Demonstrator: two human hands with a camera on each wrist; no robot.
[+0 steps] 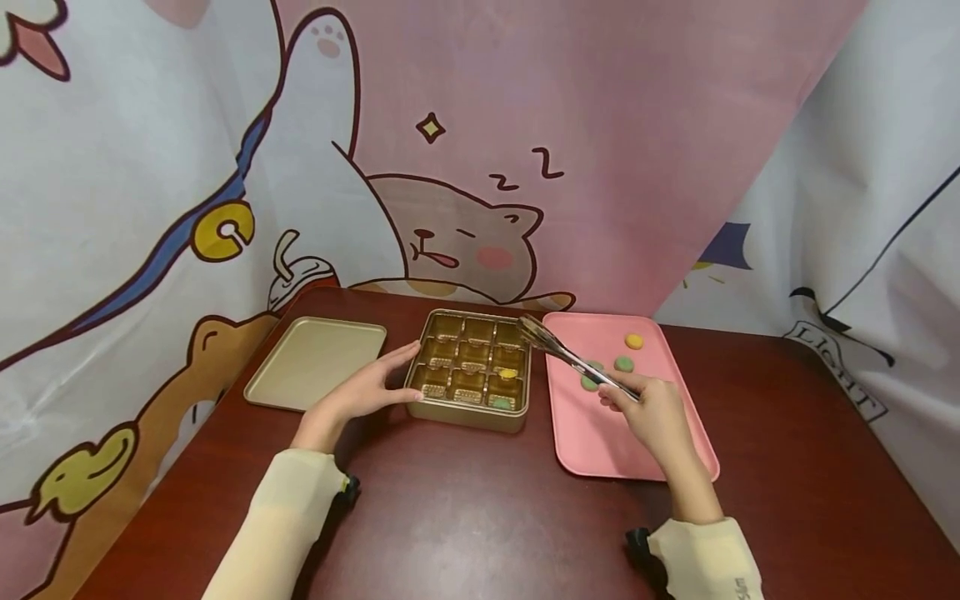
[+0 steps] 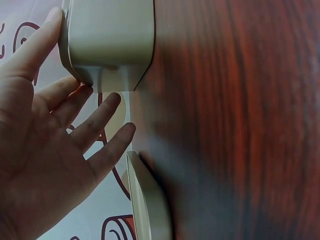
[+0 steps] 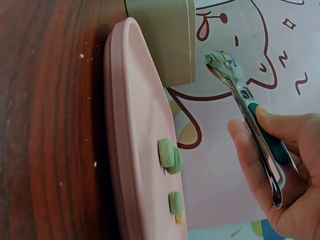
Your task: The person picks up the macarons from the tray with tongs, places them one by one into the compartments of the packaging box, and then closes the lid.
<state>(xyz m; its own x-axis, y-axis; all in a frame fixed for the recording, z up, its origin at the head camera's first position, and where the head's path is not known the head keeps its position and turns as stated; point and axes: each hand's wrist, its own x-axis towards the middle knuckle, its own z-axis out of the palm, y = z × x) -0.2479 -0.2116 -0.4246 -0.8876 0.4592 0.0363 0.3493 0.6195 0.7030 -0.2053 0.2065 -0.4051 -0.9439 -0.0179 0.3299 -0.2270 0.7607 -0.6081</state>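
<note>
Tongs (image 1: 570, 358) sat in the right hand (image 1: 660, 414), fingers curled round the handle, tips empty over the gold box's (image 1: 471, 414) far right corner. Box sat mid-table with one yellow and one green sweet inside. Left hand (image 1: 367, 390) was flat, fingers straight, against the box's left side. Step looked like fetching another sweet from the pink tray (image 1: 600, 442); next move called for swinging the tips right. Box interior was unseen in the wrist views.
</note>
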